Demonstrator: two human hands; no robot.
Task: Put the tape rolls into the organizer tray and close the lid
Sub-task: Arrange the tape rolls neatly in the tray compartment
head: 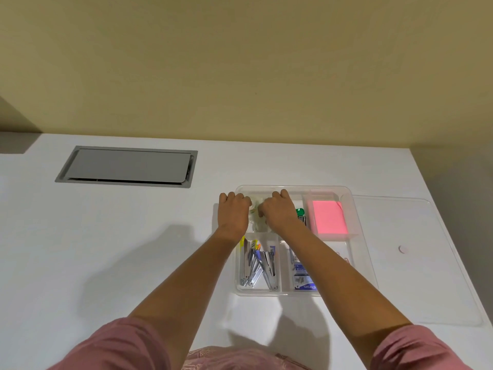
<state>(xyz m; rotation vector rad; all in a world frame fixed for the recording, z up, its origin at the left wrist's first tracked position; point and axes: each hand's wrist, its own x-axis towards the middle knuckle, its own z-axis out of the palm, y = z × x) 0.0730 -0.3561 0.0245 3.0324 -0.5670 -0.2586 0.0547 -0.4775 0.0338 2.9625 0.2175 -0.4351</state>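
A clear plastic organizer tray (358, 236) sits on the white desk. Both hands are over its far left compartment, where pale, clear tape rolls (258, 218) lie between them. My left hand (232, 212) curls over the compartment's left side, fingers bent down on a roll. My right hand (277, 211) is closed over the rolls from the right; what it grips is mostly hidden. The clear lid (416, 263) with a small round knob lies flat on the desk to the right of the tray.
Other compartments hold a pink sticky-note pad (329, 217), staplers (257, 265), a staple box (304, 281) and green pins (300, 211). A grey cable hatch (128, 166) is set in the desk at the far left. The desk's right edge runs close behind the lid.
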